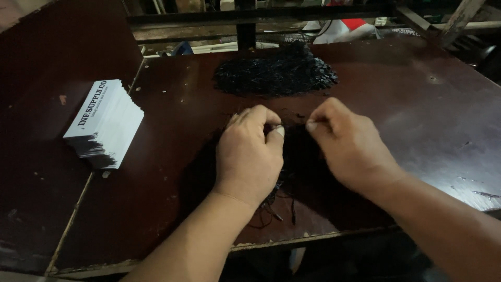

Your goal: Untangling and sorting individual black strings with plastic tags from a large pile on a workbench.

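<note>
My left hand [250, 151] and my right hand [342, 141] are close together over a dark brown wooden table [417, 115]. Each hand pinches a thin black string [296, 124] between thumb and forefinger, and the string runs between the two fingertips. A loose bundle of black strings [274, 206] lies under my left wrist, partly hidden by the hand. Beyond the hands sits a heap of black strings [274, 75] at the middle back of the table.
A fanned stack of white cards with dark print [107, 122] lies at the left, on the seam with a second dark board [36, 156]. A black metal frame [245, 26] and clutter stand behind the table. The front edge [292, 241] is worn.
</note>
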